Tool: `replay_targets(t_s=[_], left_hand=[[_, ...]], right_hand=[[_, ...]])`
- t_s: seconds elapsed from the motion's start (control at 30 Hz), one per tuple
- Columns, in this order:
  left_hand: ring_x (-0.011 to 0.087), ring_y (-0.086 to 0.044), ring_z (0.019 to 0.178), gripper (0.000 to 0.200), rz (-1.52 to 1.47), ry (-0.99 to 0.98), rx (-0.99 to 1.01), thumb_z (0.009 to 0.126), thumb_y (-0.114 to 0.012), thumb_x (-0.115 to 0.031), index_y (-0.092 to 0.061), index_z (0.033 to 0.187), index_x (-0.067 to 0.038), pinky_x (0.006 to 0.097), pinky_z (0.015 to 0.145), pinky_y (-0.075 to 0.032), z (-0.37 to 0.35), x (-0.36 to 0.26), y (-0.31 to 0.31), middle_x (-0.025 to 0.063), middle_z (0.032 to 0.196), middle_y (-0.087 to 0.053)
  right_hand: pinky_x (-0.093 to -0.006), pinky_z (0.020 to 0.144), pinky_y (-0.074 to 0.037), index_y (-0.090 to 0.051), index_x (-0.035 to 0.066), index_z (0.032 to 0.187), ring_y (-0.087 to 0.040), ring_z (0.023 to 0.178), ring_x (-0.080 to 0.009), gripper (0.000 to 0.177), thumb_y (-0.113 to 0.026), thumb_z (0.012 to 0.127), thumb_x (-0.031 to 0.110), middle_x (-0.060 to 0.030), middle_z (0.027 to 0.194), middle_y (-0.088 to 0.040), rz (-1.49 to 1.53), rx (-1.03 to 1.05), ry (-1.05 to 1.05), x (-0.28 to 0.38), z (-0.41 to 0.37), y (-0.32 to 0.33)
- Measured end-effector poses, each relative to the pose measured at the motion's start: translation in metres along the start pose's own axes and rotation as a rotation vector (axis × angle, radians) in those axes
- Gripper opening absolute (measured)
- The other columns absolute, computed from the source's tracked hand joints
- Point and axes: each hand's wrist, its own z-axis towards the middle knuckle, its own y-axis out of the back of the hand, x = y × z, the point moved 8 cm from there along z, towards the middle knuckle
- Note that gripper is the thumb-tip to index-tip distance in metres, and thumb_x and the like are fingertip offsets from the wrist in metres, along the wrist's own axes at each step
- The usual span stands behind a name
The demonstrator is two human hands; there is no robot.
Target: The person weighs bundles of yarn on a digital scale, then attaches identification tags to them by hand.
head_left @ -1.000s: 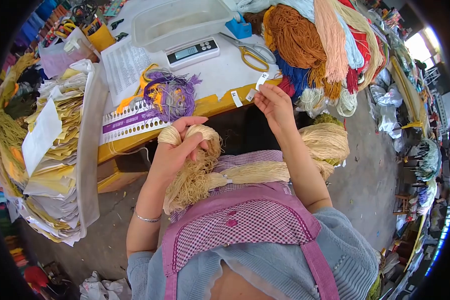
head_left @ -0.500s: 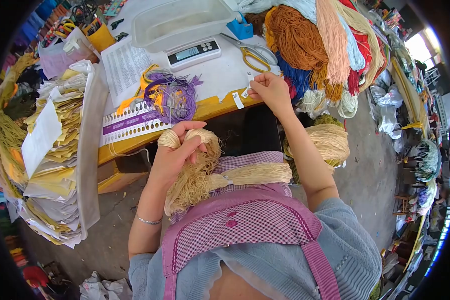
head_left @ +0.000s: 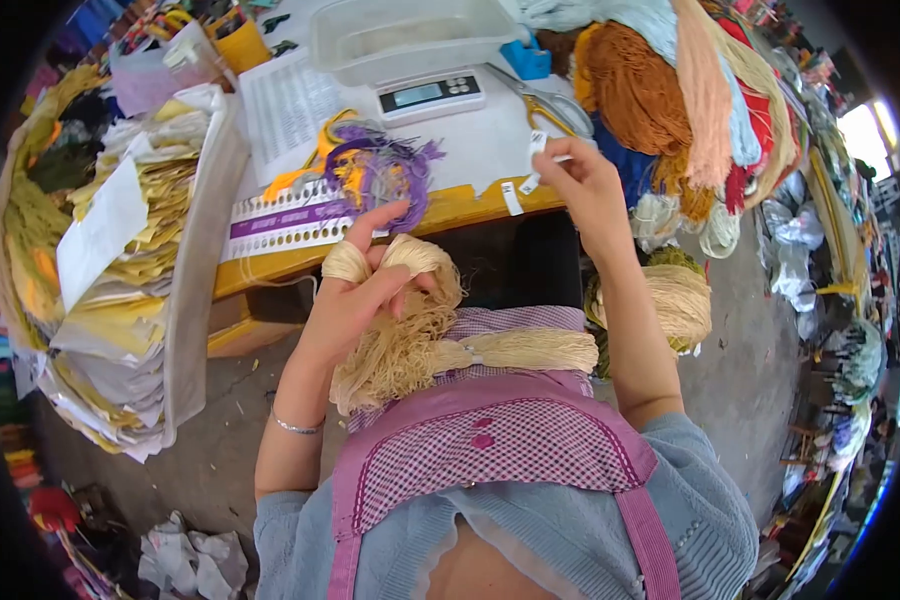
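My left hand (head_left: pixel 355 300) is closed around a skein of cream thread (head_left: pixel 405 325); loops of it pass between the fingers, and the loose end hangs over my lap. A second cream bundle (head_left: pixel 525 350), tied near one end, lies across the checked apron (head_left: pixel 510 430). At the table's front edge, my right hand (head_left: pixel 585 190) pinches a small white paper label (head_left: pixel 538 141) between thumb and finger. Just below the fingertips is another small label (head_left: pixel 530 184), and a third label (head_left: pixel 512 199) sits at the edge to its left. Print on them is too small to read.
On the table (head_left: pixel 470 150) are a digital scale (head_left: pixel 430 97), a plastic tub (head_left: pixel 410 45), scissors (head_left: pixel 560 112), a purple and orange thread tangle (head_left: pixel 375 175) and a holed card (head_left: pixel 280 222). Coloured skeins (head_left: pixel 640 90) crowd the right; a paper-filled bin (head_left: pixel 185 350) stands left.
The view has shifted, so the table and its things appear farther right and slightly higher. Both hands keep their holds, my right on the label and my left on the skein.
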Motion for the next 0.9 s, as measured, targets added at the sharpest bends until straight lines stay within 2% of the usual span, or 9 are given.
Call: replay_targets(t_s=[0.07, 0.13, 0.3, 0.4, 0.53, 0.63, 0.7, 0.77, 0.9], left_hand=[[0.0047, -0.048, 0.059, 0.060, 0.004, 0.011, 0.003, 0.084, -0.052, -0.002, -0.034, 0.141, -0.006, 0.0189, 0.055, -0.041, -0.004, -0.009, 0.002, 0.0089, 0.084, -0.066], [0.0052, -0.049, 0.059, 0.063, -0.022, -0.025, 0.112, 0.084, -0.054, -0.004, -0.032, 0.143, -0.007, 0.0187, 0.056, -0.041, -0.004, -0.020, -0.006, 0.0097, 0.084, -0.066], [0.0037, -0.049, 0.060, 0.065, 0.100, -0.050, 0.154, 0.086, -0.058, -0.003, -0.032, 0.145, -0.010, 0.0206, 0.054, -0.042, -0.013, -0.038, -0.018, 0.0011, 0.079, -0.060], [0.0032, -0.046, 0.058, 0.061, 0.169, -0.043, 0.100, 0.087, -0.056, -0.001, -0.034, 0.144, -0.011, 0.0198, 0.053, -0.041, -0.015, -0.041, -0.019, -0.0008, 0.076, -0.058], [0.0032, -0.046, 0.060, 0.059, 0.099, -0.019, 0.213, 0.088, -0.056, -0.001, -0.036, 0.142, -0.010, 0.0193, 0.052, -0.038, -0.017, -0.039, -0.013, -0.0002, 0.076, -0.059], [0.0036, -0.046, 0.061, 0.058, 0.137, 0.065, 0.189, 0.088, -0.056, -0.001, -0.036, 0.142, -0.010, 0.0192, 0.053, -0.037, -0.016, -0.037, -0.008, 0.0009, 0.075, -0.059], [0.0040, -0.047, 0.062, 0.059, 0.073, 0.083, 0.185, 0.089, -0.056, -0.001, -0.034, 0.143, -0.010, 0.0193, 0.055, -0.037, -0.014, -0.038, -0.003, 0.0016, 0.075, -0.060], [0.0053, -0.050, 0.065, 0.058, 0.109, 0.109, 0.209, 0.090, -0.057, -0.003, -0.034, 0.143, -0.011, 0.0207, 0.059, -0.041, -0.014, -0.037, -0.003, 0.0014, 0.077, -0.061], [0.0058, -0.052, 0.070, 0.049, 0.396, 0.017, 0.198, 0.090, -0.057, -0.003, -0.038, 0.136, -0.010, 0.0220, 0.063, -0.044, -0.014, -0.043, -0.005, -0.0001, 0.078, -0.060]], right_hand=[[-0.0229, 0.086, -0.043, -0.060, 0.002, 0.087, -0.056, 0.095, -0.0087, 0.005, -0.061, 0.088, 0.006, -0.0059, 0.111, -0.062, 0.427, 0.331, -0.061, 0.040, -0.034, -0.044], [-0.0267, 0.092, -0.042, -0.060, 0.000, 0.087, -0.054, 0.106, -0.0113, 0.003, -0.062, 0.086, 0.001, -0.0110, 0.128, -0.054, 0.483, 0.516, -0.048, 0.061, -0.059, -0.075], [-0.0256, 0.080, -0.048, -0.061, -0.001, 0.089, -0.056, 0.095, -0.0092, 0.006, -0.064, 0.087, 0.004, -0.0114, 0.123, -0.054, 0.432, 0.529, 0.121, 0.066, -0.070, -0.104], [-0.0249, 0.073, -0.049, -0.054, 0.000, 0.095, -0.057, 0.090, -0.0080, 0.011, -0.062, 0.090, 0.007, -0.0096, 0.115, -0.056, 0.686, 0.631, -0.095, 0.060, -0.081, -0.120], [-0.0256, 0.069, -0.050, -0.043, 0.003, 0.106, -0.057, 0.082, -0.0068, 0.021, -0.058, 0.092, 0.007, -0.0052, 0.098, -0.055, 0.548, 0.616, -0.173, 0.052, -0.087, -0.122], [-0.0304, 0.068, -0.052, -0.049, 0.002, 0.104, -0.062, 0.078, -0.0147, 0.021, -0.062, 0.089, 0.006, -0.0087, 0.092, -0.060, 0.376, 0.452, 0.108, 0.065, -0.083, -0.110], [-0.0355, 0.069, -0.053, -0.057, 0.002, 0.102, -0.065, 0.079, -0.0269, 0.022, -0.066, 0.083, 0.005, -0.0130, 0.088, -0.063, -0.170, 0.239, 0.711, 0.103, -0.094, -0.096], [-0.0386, 0.070, -0.053, -0.063, 0.003, 0.101, -0.064, 0.081, -0.0339, 0.023, -0.069, 0.079, 0.004, -0.0151, 0.090, -0.065, -0.192, 0.227, 0.692, 0.106, -0.096, -0.094], [-0.0338, 0.067, -0.052, -0.063, 0.000, 0.103, -0.066, 0.081, -0.0266, 0.023, -0.067, 0.082, 0.008, -0.0145, 0.088, -0.066, -0.234, 0.443, 0.460, 0.094, -0.085, -0.099]])
